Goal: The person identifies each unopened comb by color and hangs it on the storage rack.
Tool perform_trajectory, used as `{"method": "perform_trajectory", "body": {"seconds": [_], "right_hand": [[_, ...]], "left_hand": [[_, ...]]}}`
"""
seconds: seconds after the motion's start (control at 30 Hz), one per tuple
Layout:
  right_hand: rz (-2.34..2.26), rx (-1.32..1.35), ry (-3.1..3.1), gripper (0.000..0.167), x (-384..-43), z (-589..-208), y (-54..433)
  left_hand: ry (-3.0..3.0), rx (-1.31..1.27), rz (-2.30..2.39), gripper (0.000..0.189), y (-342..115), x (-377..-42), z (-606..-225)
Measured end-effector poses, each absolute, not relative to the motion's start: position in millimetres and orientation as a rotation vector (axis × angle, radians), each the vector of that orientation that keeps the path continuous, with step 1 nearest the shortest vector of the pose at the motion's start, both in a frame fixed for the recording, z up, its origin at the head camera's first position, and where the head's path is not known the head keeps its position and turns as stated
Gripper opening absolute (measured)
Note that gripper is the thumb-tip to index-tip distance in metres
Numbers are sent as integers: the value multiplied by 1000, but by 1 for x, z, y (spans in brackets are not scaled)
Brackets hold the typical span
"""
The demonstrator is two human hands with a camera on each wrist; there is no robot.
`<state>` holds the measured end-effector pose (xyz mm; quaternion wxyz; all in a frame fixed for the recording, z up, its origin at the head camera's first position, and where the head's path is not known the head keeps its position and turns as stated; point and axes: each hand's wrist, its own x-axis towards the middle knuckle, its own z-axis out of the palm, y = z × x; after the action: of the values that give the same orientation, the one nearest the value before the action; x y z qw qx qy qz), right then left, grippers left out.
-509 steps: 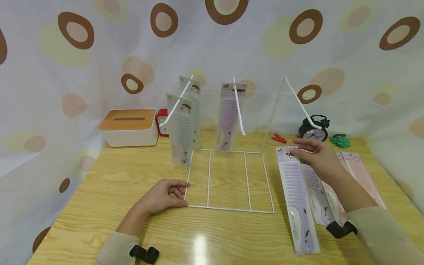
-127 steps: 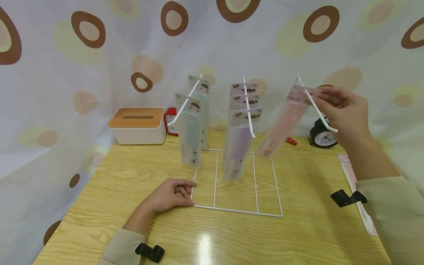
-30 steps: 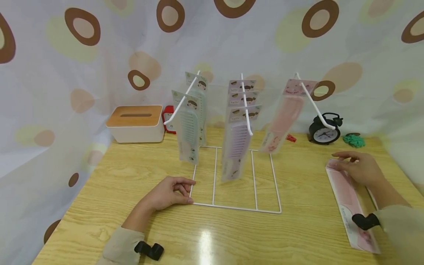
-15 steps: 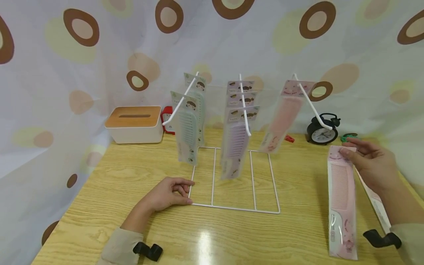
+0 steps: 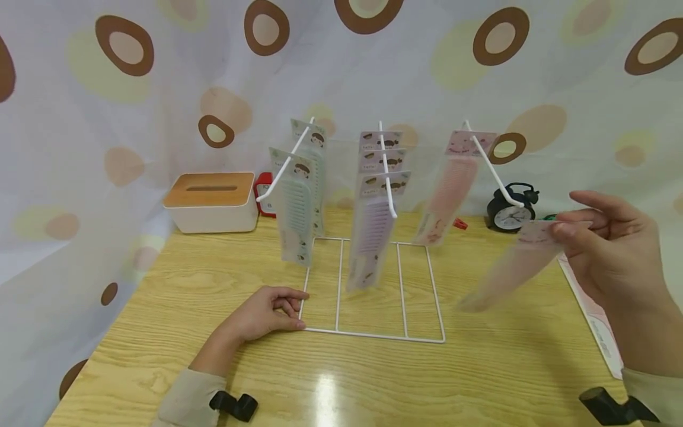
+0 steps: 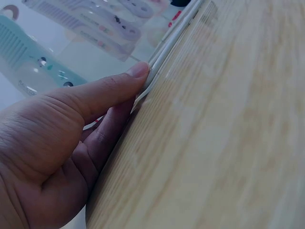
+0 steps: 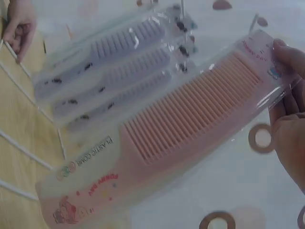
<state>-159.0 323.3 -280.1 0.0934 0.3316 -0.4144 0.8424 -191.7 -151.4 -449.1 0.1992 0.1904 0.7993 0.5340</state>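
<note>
My right hand (image 5: 613, 255) pinches the top of a packaged pink comb (image 5: 514, 267) above the table's right side. In the right wrist view this comb (image 7: 190, 112) hangs slanted in its clear sleeve. My left hand (image 5: 267, 314) grips the near left corner of a white wire rack (image 5: 373, 335); in the left wrist view the thumb (image 6: 119, 88) presses on the wire. Two packaged green combs (image 5: 296, 207) hang on the rack's left hook, three purple ones (image 5: 372, 231) on the middle hook. A pink packaged comb (image 5: 450, 187) hangs on the right hook.
Another pink package (image 5: 589, 311) lies on the table behind my right forearm. At the back stand a tissue box (image 5: 210, 204), a red clock (image 5: 265, 193) and a black alarm clock (image 5: 510, 210). A red clip (image 5: 460, 223) lies near the right hook.
Over the last second my right hand has lifted the pink comb off the table and swung it up leftward. Earlier, two purple combs and a pink one went onto hooks. My left hand stays put.
</note>
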Motion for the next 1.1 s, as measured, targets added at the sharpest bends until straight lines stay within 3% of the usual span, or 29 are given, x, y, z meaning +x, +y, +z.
{"method": "perform_trajectory", "body": {"seconds": [0.33, 0.57, 0.77, 1.1], "right_hand": [[2436, 785, -1201, 35, -156, -241, 270], [2424, 784, -1305, 30, -157, -246, 273], [2502, 794, -1297, 36, -166, -257, 280], [2434, 384, -1384, 33, -192, -267, 281]], "left_hand": [[2236, 538, 1496, 56, -152, -194, -448], [2242, 533, 1486, 56, -151, -194, -446], [2238, 530, 1482, 56, -152, -193, -449], [2222, 528, 1500, 56, -152, -193, -451]]}}
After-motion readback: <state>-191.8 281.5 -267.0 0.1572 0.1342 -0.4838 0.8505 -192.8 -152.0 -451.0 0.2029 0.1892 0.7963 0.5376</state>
